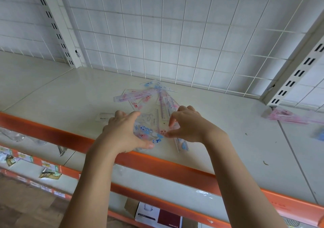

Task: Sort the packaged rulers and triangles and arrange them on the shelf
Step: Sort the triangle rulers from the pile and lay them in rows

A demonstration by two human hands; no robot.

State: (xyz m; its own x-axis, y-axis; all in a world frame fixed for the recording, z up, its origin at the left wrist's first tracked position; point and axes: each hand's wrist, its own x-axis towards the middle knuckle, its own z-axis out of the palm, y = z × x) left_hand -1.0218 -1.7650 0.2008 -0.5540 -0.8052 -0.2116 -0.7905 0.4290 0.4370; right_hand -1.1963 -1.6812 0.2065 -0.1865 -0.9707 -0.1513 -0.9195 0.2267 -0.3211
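A loose pile of clear packaged rulers and triangles (149, 98), printed in pink and blue, lies on the white shelf (70, 91) near its middle. My left hand (124, 133) grips the near packages of the pile from the left, thumb under a blue-printed pack (149, 131). My right hand (189, 124) pinches the right edge of the same near packs with thumb and fingers. A clear ruler pack (167, 109) sticks up between my hands. Another ruler pack (182, 144) lies under my right wrist.
Pink packaged pieces (291, 116) lie on the shelf at the right, with a blue item (320, 135) at the frame edge. A wire grid back panel (157, 35) stands behind the shelf. An orange front rail (52, 135) edges the shelf; lower shelves hold labels and a box (157, 217).
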